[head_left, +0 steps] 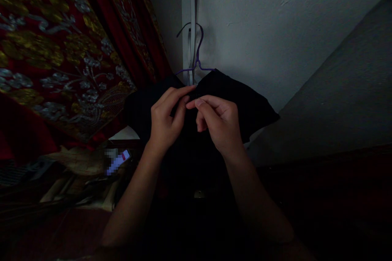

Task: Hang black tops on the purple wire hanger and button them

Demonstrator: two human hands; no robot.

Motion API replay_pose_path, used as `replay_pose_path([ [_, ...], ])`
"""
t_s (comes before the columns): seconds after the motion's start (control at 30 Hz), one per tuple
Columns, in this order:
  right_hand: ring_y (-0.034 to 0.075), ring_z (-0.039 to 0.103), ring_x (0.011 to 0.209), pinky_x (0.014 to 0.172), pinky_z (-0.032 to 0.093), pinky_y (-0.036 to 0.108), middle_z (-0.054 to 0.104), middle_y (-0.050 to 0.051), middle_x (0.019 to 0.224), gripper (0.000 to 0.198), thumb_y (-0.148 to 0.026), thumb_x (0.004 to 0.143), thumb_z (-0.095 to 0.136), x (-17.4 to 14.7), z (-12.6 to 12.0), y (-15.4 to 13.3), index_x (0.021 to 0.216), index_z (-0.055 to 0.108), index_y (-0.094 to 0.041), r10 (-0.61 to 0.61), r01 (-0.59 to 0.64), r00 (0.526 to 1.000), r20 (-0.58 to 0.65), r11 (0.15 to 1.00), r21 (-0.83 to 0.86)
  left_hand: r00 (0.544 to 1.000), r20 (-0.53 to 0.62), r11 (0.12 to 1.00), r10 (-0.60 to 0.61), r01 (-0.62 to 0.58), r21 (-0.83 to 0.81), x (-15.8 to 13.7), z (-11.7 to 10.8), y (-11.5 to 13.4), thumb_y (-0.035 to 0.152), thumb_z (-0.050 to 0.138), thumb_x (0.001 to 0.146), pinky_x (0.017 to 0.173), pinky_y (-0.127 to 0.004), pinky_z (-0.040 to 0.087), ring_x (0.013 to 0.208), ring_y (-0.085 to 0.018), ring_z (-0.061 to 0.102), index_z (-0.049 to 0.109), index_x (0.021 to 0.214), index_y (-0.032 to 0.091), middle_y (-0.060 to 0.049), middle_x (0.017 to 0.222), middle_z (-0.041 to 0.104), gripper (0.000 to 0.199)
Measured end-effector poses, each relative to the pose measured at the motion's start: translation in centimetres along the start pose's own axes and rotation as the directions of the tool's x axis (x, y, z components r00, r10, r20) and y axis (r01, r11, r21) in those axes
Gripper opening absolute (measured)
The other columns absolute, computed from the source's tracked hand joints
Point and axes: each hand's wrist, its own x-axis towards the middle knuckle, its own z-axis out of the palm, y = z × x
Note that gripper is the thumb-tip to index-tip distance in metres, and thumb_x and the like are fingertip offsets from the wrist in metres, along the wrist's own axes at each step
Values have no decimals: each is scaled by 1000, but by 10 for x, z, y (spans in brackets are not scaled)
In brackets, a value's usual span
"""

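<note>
A dark shirt (pixel 251 104), black or navy, hangs on a thin purple wire hanger (pixel 198 55). At the upper front of the shirt, just under its neck opening, my left hand (pixel 168 114) pinches the cloth between thumb and fingers. My right hand (pixel 217 118) is beside it, thumb pressed on the index finger at the same spot, other fingers curled. The fingertips of both hands nearly meet. Any button or small part between them is too dark to make out. The shirt's lower part fades into shadow.
The hanger hooks over a pale vertical strip (pixel 192 4) at the wall (pixel 260 28). Red cloth with gold and silver embroidery (pixel 61 40) hangs close on the left. Low on the left, a lit phone (pixel 119 161) lies among dim clutter.
</note>
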Motion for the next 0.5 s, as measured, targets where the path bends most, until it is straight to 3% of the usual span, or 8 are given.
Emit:
replay_pose_path([
  [0.17, 7, 40, 37, 41, 29, 22, 47, -7, 45, 22, -29, 93, 62, -1, -5, 9, 79, 73, -16, -10, 10, 1000, 1, 1000, -28, 996, -1, 989, 93, -92, 119, 0, 0, 1, 17, 58, 99, 77, -25, 49, 81, -13, 68, 71, 98, 18, -2, 88, 73, 13],
  [0.33, 8, 44, 44, 46, 33, 22, 51, -5, 50, 19, -25, 88, 61, 4, -3, 45, 77, 73, -16, 55, -59, 998, -44, 993, -98, 979, -203, 998, 28, -18, 55, 4, 6, 13, 21, 57, 100, 71, -26, 48, 75, -12, 64, 70, 95, 19, 0, 80, 68, 14],
  [0.43, 9, 46, 46, 48, 34, 22, 58, -3, 53, 19, -19, 85, 59, -6, -5, 73, 74, 74, -16, 145, -147, 989, -23, 980, -132, 910, -414, 999, -33, 17, -43, 14, -9, 15, 23, 62, 99, 72, -29, 47, 75, -11, 61, 70, 95, 18, 1, 83, 64, 11],
  [0.5, 10, 50, 49, 48, 33, 22, 64, 0, 58, 21, -20, 85, 58, -24, -8, 87, 74, 75, -16, 172, -170, 985, -1, 974, -148, 850, -506, 987, -146, 92, -130, 14, -31, 6, 21, 63, 99, 72, -33, 44, 82, -11, 64, 69, 93, 19, 2, 84, 65, 9],
])
